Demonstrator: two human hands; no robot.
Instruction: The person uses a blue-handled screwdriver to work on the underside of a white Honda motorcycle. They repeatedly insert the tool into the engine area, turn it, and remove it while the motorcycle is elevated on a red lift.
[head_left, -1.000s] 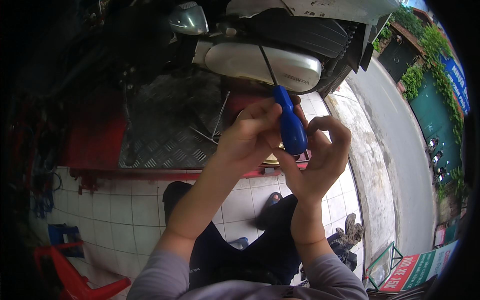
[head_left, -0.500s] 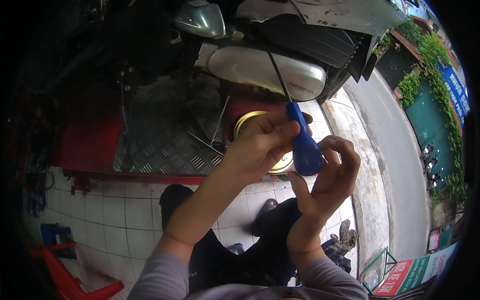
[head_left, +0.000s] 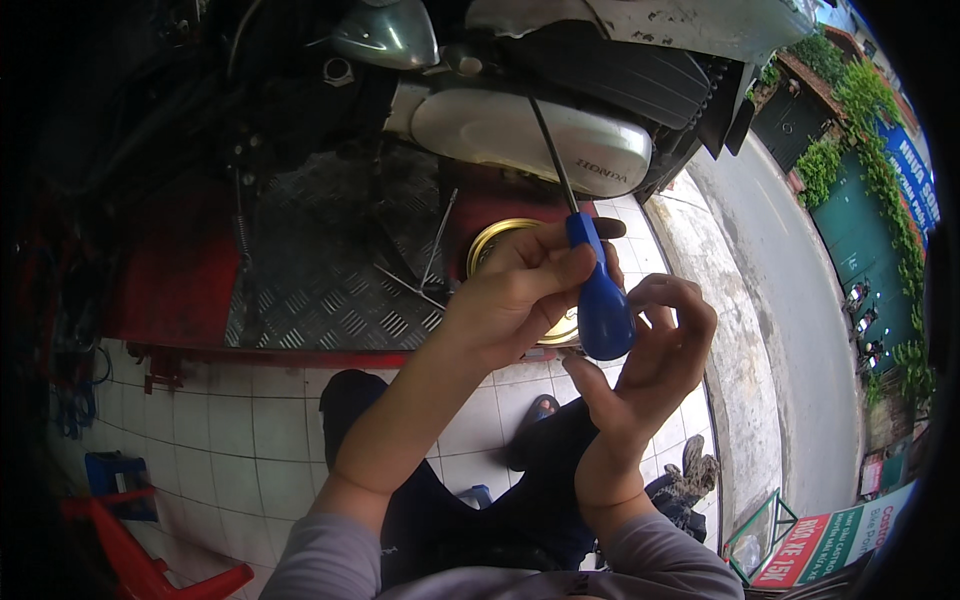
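Observation:
In my left hand (head_left: 515, 290) is a screwdriver with a fat blue handle (head_left: 605, 315), its thumb and fingers closed around the upper handle. The long thin shaft (head_left: 553, 150) points up and away, in front of the silver cover (head_left: 500, 130) of a motorbike. My right hand (head_left: 655, 365) is beside the rounded end of the handle, fingers curved and thumb apart. Whether its fingertips touch the handle I cannot tell. Behind the left hand a round gold-rimmed tin (head_left: 482, 245) is partly hidden.
A three-armed metal wrench (head_left: 430, 260) lies on the patterned metal plate (head_left: 320, 300) of the red lift platform (head_left: 170, 290). Below are white floor tiles (head_left: 225, 420), a red plastic chair (head_left: 135, 550) and a blue stool (head_left: 118, 478). A street (head_left: 770, 270) runs along the right.
The screwdriver has shifted slightly left and its handle end slightly down. My right hand has followed a little to the left. The left hand keeps its grip.

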